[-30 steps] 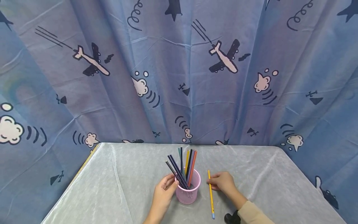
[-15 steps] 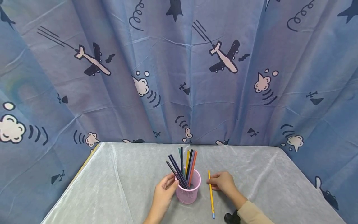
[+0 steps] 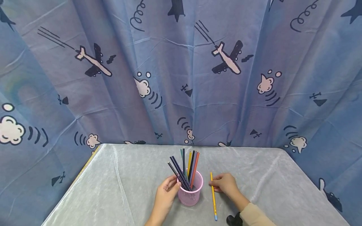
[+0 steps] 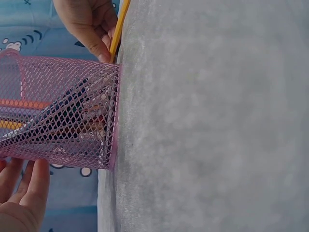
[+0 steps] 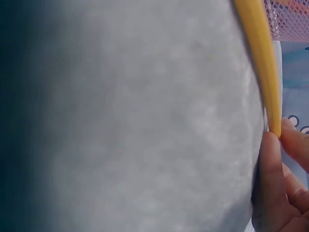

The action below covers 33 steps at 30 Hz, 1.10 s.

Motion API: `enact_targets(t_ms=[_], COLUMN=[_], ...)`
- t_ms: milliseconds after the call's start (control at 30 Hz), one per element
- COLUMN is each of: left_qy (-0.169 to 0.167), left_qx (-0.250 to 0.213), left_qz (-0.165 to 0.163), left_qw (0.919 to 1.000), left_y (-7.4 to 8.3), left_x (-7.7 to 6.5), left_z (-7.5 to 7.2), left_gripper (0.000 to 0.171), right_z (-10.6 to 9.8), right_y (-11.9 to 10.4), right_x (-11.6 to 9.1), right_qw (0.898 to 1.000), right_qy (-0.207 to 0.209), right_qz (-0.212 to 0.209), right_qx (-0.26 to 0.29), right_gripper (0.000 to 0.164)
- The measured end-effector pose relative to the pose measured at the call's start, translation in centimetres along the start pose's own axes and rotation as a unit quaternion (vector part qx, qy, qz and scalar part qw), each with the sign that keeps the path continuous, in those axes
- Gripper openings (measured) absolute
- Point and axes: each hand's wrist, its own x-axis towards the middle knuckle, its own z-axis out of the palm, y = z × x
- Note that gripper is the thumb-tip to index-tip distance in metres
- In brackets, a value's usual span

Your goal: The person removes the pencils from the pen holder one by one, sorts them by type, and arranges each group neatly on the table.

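Note:
A pink mesh pencil cup stands upright on the grey cloth. Several colored pencils lean inside it, black, dark blue, green, yellow, purple and orange among them. My left hand holds the cup by its left side, thumb near the rim; in the left wrist view its fingers touch the mesh. To the cup's right, a yellow pencil with a pale blue end lies on the cloth. My right hand pinches it near its far end, and the right wrist view shows thumb and finger on the yellow shaft.
Grey velvety cloth covers the table, with a yellow strip along its left edge. A small black object lies beside the right sleeve. Behind the table hangs a blue curtain printed with planes and clouds.

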Motion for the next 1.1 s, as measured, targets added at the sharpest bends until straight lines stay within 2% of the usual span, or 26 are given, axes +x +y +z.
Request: enact_targets(t_ms=[600,900,1100], left_qy=[-0.004,-0.001,0.000], left_qx=[-0.009,-0.005,-0.007], left_qz=[0.006,0.008,0.002], left_qw=[0.9999,1.0000,1.0000], left_y=[-0.3,-0.2,-0.3], left_x=[0.1,0.0,0.1], left_z=[-0.1,0.0,0.0], left_gripper=[0.047,0.047,0.047], right_z=[-0.3,-1.2,-1.1], right_y=[0.0,-1.6,-2.8], right_x=[-0.2,-0.8,-1.3], right_qw=[1.000,0.997,0.996], right_qy=[0.002,0.018,0.015], right_qz=[-0.007,-0.056,-0.075], right_qx=[0.020,0.044,0.044], right_gripper=[0.014,0.028,0.027])
